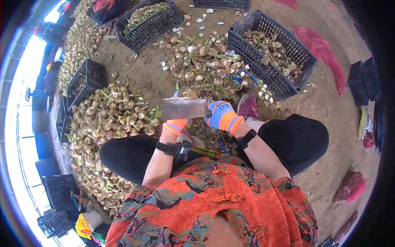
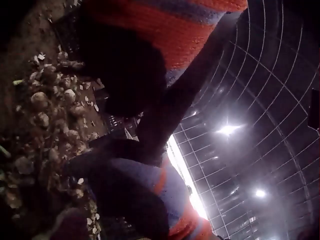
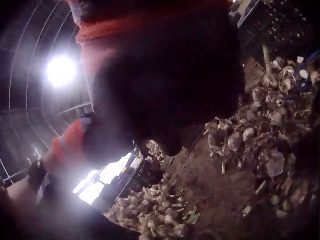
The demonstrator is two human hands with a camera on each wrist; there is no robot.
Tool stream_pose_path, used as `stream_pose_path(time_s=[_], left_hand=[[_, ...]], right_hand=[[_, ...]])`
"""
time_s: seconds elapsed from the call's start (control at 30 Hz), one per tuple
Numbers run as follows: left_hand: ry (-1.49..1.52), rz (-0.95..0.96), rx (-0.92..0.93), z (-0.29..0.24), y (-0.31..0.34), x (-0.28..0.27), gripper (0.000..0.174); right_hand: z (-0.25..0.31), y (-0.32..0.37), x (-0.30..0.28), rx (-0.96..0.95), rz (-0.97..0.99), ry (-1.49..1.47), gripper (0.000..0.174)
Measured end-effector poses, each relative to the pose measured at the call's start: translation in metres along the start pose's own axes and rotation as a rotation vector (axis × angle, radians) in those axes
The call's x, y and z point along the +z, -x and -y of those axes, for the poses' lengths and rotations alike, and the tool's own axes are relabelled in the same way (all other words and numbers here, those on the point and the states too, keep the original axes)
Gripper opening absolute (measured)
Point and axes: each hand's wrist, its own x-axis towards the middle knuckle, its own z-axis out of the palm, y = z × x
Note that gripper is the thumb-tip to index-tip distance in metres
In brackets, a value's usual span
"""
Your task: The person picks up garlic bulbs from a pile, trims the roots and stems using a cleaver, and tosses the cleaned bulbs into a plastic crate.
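A broad cleaver (image 1: 185, 109) lies across the front of my body in the head view, its flat blade facing up. My right hand (image 1: 222, 115), in a blue and orange glove, grips its handle at the right end. Behind the blade is my left hand (image 1: 176, 125), gloved alike, with the palm and most fingers hidden. A blue fingertip shows past the far edge, beside a brownish garlic bulb (image 1: 190, 93) with roots that the left hand holds. Both wrist views are dark; the right glove (image 2: 142, 187) appears below the blade in the left wrist view.
Garlic bulbs (image 1: 113, 113) are heaped at my left, and more garlic (image 1: 201, 61) lies ahead on the dirt floor. A black crate (image 1: 273, 76) with trimmings stands ahead right; another crate (image 1: 154, 31) stands ahead left. A blue strap (image 1: 240, 77) and red mesh sack (image 1: 321, 49) lie nearby.
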Motion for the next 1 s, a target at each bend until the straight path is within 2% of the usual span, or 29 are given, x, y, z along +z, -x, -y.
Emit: stream_pose_path(time_s=[0.07,0.17,0.2,0.27,0.3,0.33,0.4,0.43,0.5,0.53,0.6,0.63,0.67,0.73,0.77,0.8,0.83,0.87,0.9,0.93,1.0], left_hand=[[0.673,-0.025,-0.315,-0.007,0.002,0.001,0.045],[0.656,-0.076,-0.342,-0.021,0.003,-0.012,0.043],[0.656,-0.078,-0.343,-0.006,0.003,-0.008,0.043],[1.003,0.083,-0.58,0.037,0.003,0.01,0.042],[0.748,0.045,-0.372,-0.045,0.0,-0.022,0.043],[0.751,0.053,-0.376,-0.038,0.005,-0.017,0.043],[0.487,-0.022,-0.311,-0.004,0.012,0.0,0.04],[0.489,-0.016,-0.318,0.013,0.016,0.009,0.04],[0.6,-0.053,-0.45,0.041,0.018,0.021,0.036],[0.6,-0.053,-0.452,0.025,0.012,0.011,0.036],[-0.541,0.147,0.228,-0.019,0.01,-0.019,0.037],[-0.631,0.151,0.07,-0.054,0.003,-0.026,0.044],[-0.095,-0.192,-0.162,-0.063,0.011,-0.029,0.05],[0.464,-0.239,-0.293,-0.047,0.005,-0.02,0.054],[0.069,-0.246,-0.322,-0.062,0.002,-0.035,0.054],[0.492,-0.222,-0.362,-0.025,0.004,-0.022,0.043],[0.813,-0.197,-0.522,-0.029,0.002,-0.027,0.03],[1.133,-0.158,-0.671,-0.031,-0.003,-0.034,0.017],[1.491,-0.059,-0.5,0.002,0.004,-0.024,0.013],[1.752,-0.19,-0.71,-0.014,0.003,-0.026,0.014],[1.901,-0.3,-0.765,-0.027,-0.002,-0.024,0.016]], right_hand=[[0.005,0.004,-0.006,0.016,0.068,-0.038,0.044],[0.014,0.012,-0.014,0.007,0.042,-0.069,0.043],[0.016,0.012,-0.014,0.005,0.043,-0.068,0.043],[0.019,0.013,-0.012,-0.047,-0.018,-0.033,0.04],[0.019,0.014,-0.011,-0.042,-0.015,-0.036,0.04],[0.018,0.014,-0.009,-0.045,0.01,-0.02,0.039],[0.014,0.009,-0.007,-0.048,0.028,0.0,0.039],[0.012,0.007,-0.001,-0.048,0.033,-0.002,0.039],[0.012,0.004,0.006,-0.046,0.052,-0.004,0.039],[0.012,0.002,0.005,-0.047,0.054,-0.005,0.039],[0.009,0.002,0.009,-0.043,0.05,0.031,0.038],[-0.013,-0.011,0.035,0.003,-0.056,-0.074,0.04],[-0.042,-0.021,0.046,0.24,-0.067,-0.48,0.039],[-0.105,-0.055,0.096,0.368,-0.166,-0.47,0.035],[-0.092,-0.054,0.095,0.357,-0.152,-0.47,0.035],[-0.074,-0.046,0.087,0.227,-0.203,-0.762,0.031],[-0.062,-0.047,0.077,0.084,-0.27,-1.04,0.026],[-0.055,-0.06,0.103,-0.024,-0.291,-1.84,0.02],[-0.044,-0.052,0.094,-0.078,-0.283,-1.522,0.017],[-0.031,-0.038,0.083,-0.121,-0.264,-1.209,0.015],[-0.01,-0.028,0.075,-0.146,-0.243,-1.222,0.015]])
